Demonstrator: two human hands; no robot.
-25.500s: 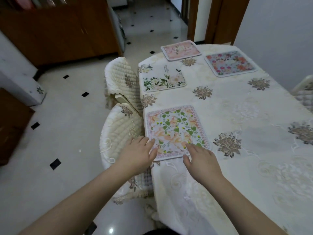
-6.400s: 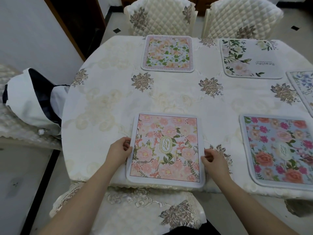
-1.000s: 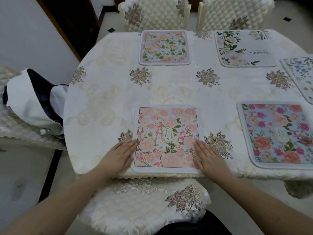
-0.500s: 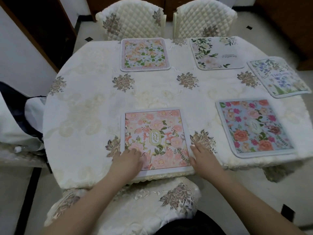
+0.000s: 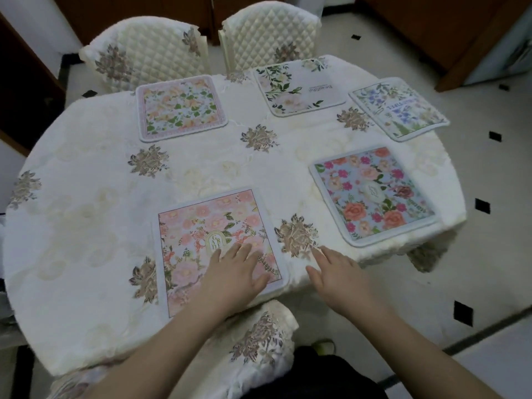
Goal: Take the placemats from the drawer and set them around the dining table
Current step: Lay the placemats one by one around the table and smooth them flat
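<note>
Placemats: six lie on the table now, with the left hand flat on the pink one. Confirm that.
Not six: the head view shows five placemats on the table. The rest holds: the left hand lies flat on the pink one.

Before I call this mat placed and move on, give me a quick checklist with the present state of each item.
1. Pink placemat lies flat on the tablecloth: ok.
2. Its near edge sits on the table, not hanging past the rim: cannot tell; the left hand covers part of it.
3. Square to the table edge: not ok; it looks slightly turned.
4. Right hand is off the mat: ok, it rests open on the cloth beside it.
5. Clear of the blue rose placemat: ok, bare cloth shows between them.
6. Other places set: three more mats lie along the far side and right end; the left end holds none.
</note>
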